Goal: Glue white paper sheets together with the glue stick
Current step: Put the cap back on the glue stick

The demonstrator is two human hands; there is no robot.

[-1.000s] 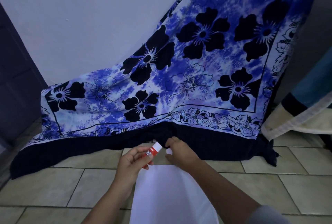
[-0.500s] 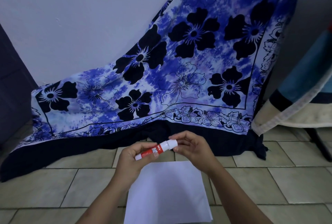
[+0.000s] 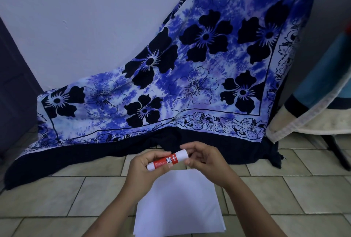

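Between the two hands, held above the floor, was the glue stick (image 3: 168, 159): a smooth cylinder with a red printed label round its middle and white plastic at both ends, tilted so that its capped end pointed up toward the right. The left hand (image 3: 146, 168) gripped the lower, labelled part of the tube, its fingers curled round it. The right hand (image 3: 207, 162) pinched the white cap end between its thumb and bent fingertips.

Directly below the hands lay the white paper sheets (image 3: 180, 204), a flat rectangular stack with crisp edges, a few layers showing at its near corner. They rested on the floor (image 3: 57, 195), which was laid with glossy, pale beige tiles and dark grout lines.

Beyond the hands a thin cloth (image 3: 190, 77) was draped against a plain white wall (image 3: 85, 18). It was mottled blue and white, printed with large black flowers, and its dark border pooled in soft folds on the tiles. Farther right of the right hand hung a thick blanket (image 3: 313, 100) with a pale woven trim.
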